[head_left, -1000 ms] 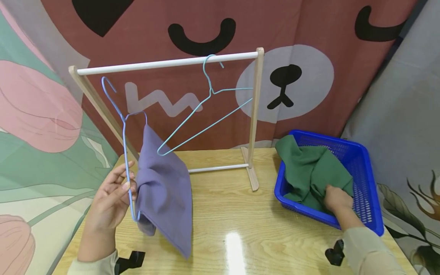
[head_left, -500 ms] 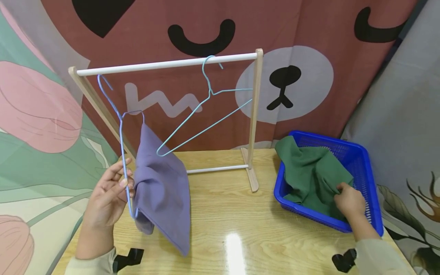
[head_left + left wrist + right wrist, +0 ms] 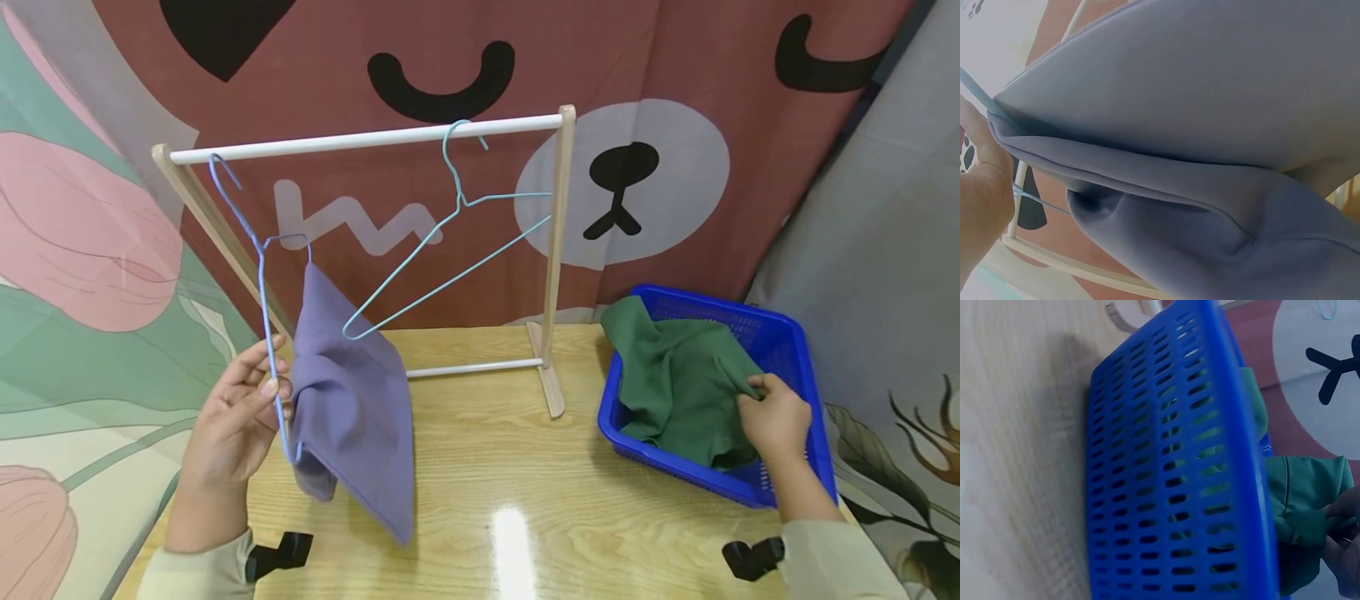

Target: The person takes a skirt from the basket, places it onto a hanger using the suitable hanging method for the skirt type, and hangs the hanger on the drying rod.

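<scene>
My left hand [image 3: 238,417] grips one side of a blue-violet wire hanger [image 3: 264,308] between thumb and fingers. A purple cloth garment [image 3: 352,400] hangs from that hanger, its folds filling the left wrist view. The hanger's hook stands close to the left end of the rack's white rail [image 3: 360,142]; whether it touches cannot be told. Over at the right, my right hand [image 3: 776,421] pinches the edge of a green cloth [image 3: 682,375] inside a blue plastic basket [image 3: 806,392]. One corner of this cloth drapes over the basket's left rim.
A light-blue wire hanger [image 3: 420,267] hangs bare near the rack's right post [image 3: 558,242]. The wooden table [image 3: 480,467] lies below. Printed curtains [image 3: 675,50] stand behind and at both sides.
My left hand has moved slightly left and up with the hanger and purple garment, bringing the hook nearer the rail. My right hand has shifted right and up, pulling the green cloth's edge along.
</scene>
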Motion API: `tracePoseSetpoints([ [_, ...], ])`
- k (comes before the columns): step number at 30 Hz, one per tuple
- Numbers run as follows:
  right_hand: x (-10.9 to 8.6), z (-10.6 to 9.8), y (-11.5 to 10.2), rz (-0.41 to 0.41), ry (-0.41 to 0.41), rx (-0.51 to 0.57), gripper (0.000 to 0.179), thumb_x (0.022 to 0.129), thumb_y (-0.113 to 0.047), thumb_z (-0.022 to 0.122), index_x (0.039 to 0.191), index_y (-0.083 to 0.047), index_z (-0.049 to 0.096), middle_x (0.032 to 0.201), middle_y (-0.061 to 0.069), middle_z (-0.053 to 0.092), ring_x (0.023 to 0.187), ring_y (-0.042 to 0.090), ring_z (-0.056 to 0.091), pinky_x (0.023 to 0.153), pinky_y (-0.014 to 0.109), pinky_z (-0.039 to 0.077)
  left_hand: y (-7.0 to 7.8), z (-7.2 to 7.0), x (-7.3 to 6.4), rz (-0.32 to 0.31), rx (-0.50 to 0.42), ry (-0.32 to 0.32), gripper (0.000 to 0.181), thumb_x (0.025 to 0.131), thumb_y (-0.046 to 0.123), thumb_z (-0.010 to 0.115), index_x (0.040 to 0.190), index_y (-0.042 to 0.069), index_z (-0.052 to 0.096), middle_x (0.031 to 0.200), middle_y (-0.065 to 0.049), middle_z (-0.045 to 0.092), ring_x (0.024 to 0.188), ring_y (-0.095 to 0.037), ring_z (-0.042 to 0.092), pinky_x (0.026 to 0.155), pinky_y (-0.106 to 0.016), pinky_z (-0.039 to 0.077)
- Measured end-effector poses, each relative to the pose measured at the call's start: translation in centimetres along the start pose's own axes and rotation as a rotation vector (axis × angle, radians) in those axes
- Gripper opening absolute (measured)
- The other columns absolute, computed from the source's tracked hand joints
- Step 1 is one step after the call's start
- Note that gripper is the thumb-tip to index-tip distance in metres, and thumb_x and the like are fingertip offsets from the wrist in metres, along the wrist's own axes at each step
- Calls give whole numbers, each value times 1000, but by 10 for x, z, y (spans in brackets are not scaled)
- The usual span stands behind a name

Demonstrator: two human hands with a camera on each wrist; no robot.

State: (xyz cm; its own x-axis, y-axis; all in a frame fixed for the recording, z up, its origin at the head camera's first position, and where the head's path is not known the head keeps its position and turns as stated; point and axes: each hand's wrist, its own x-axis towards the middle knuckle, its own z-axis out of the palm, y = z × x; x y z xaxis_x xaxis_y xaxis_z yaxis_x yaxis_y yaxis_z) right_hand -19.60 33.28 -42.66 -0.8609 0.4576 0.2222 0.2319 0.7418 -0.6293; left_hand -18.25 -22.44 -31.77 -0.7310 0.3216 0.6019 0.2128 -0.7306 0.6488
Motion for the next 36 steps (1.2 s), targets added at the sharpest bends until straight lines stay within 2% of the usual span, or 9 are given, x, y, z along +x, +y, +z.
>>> tracePoseSetpoints([
  [3,3,-2,-3,68,25,38,29,83,-4,50,108,8,50,102,30,52,85,39,48,58,36,45,0,-1,1,2,-10,2,43,86,-16,14,128,-12,22,102,-17,43,82,-21,50,67,-26,47],
  [6,10,0,2,159,58,94,31,82,-8,55,109,4,52,100,26,54,81,32,50,50,26,41,1,-1,1,7,-14,12,43,86,-16,14,128,-12,23,101,-17,43,81,-21,51,67,-26,48],
  [11,33,11,36,273,125,271,25,77,-22,64,100,-14,59,83,-1,57,66,6,51,45,30,44,1,-1,3,4,-14,32,42,86,-16,15,127,-12,25,100,-17,44,80,-21,51,66,-27,48],
  [13,36,9,36,300,134,323,24,76,-26,65,98,-18,59,81,-8,56,63,0,48,45,27,44,1,-1,3,2,-15,43,42,86,-16,16,127,-12,25,100,-17,44,80,-21,51,66,-27,48],
  [18,24,-18,-15,366,105,455,15,78,-17,63,91,-21,56,78,-14,54,64,-1,47,48,12,40,1,-1,3,6,-13,55,42,86,-17,16,127,-12,26,100,-17,44,79,-21,51,65,-26,48],
  [22,22,-30,-45,366,149,619,17,77,-8,62,80,-23,54,68,-19,51,60,-2,47,47,8,39,1,-2,4,17,-21,43,42,86,-17,15,127,-12,25,100,-17,44,80,-21,51,66,-26,48],
  [30,24,-36,-70,311,303,1007,24,69,12,62,72,-11,58,64,-6,56,57,4,48,43,10,39,5,-1,9,31,-75,37,42,86,-16,16,127,-12,26,100,-18,44,80,-22,51,65,-27,48],
  [33,24,-38,-75,283,341,1109,25,66,17,61,70,-7,58,62,-2,57,54,6,49,42,11,40,6,-1,10,35,-86,48,41,87,-16,15,126,-12,27,100,-18,44,80,-23,51,65,-27,48],
  [36,23,-40,-80,264,358,1146,24,66,18,61,69,-5,58,62,0,57,52,7,48,41,12,39,7,-2,10,40,-91,57,41,87,-16,15,125,-12,28,100,-18,44,79,-23,51,65,-27,48],
])
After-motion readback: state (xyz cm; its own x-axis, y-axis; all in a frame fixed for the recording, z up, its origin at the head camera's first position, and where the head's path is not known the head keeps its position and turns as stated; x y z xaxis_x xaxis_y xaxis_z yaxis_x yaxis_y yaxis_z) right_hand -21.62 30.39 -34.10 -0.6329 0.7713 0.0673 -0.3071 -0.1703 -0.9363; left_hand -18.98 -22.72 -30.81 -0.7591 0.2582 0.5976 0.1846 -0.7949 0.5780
